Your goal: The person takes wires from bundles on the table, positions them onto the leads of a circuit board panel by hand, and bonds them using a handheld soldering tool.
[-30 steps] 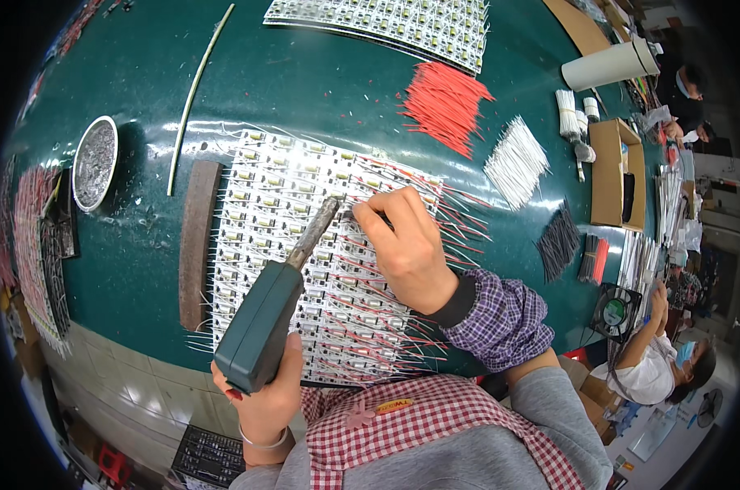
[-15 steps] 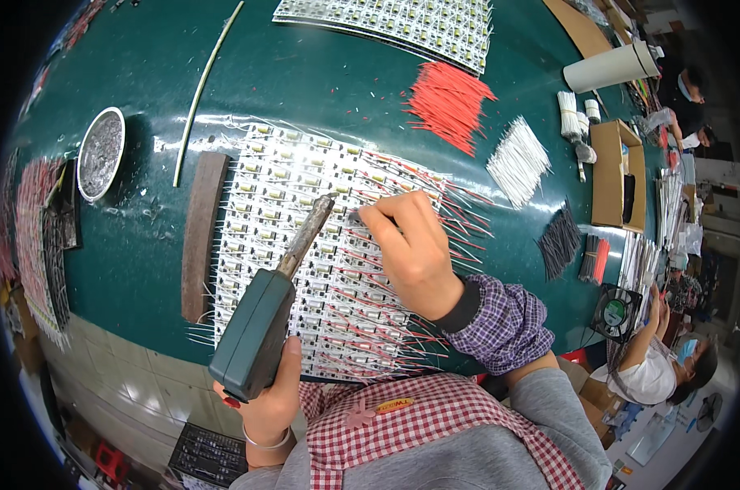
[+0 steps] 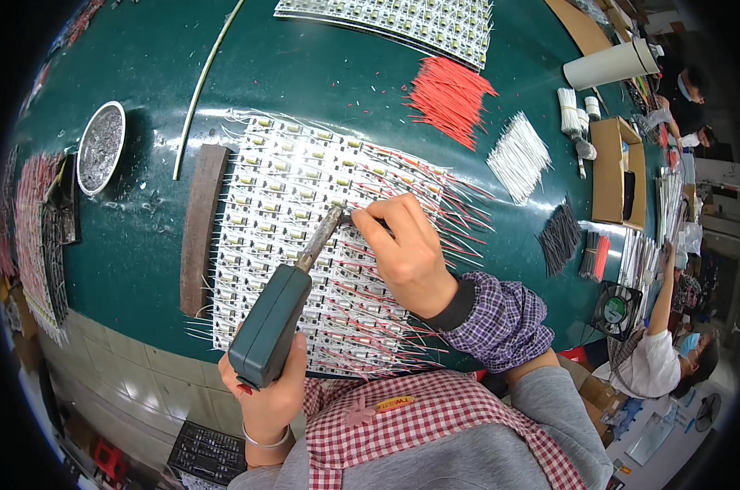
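My left hand (image 3: 273,390) is wrapped round a dark green soldering gun (image 3: 269,327). The gun's metal barrel slants up and right, its tip just over a large white panel of circuit boards (image 3: 260,216). Close beside the tip, the fingers of my right hand (image 3: 411,260) are pinched together above the panel. What they hold is too small and too covered to make out. Red and white wires (image 3: 464,204) stick out from the panel's right side. Along its left edge lies a brown bar (image 3: 200,237).
Piles of red wires (image 3: 447,100), white wires (image 3: 520,159) and black wires (image 3: 559,239) lie to the right. A metal bowl (image 3: 82,167) sits at left. Another board panel (image 3: 394,20), a bottle (image 3: 611,67) and a cardboard box (image 3: 611,175) stand farther off. A person (image 3: 651,359) works at right.
The soldering gun has shifted right and its tip now sits closer to my right fingertips. My right hand has barely moved. The person at right has stretched an arm out farther.
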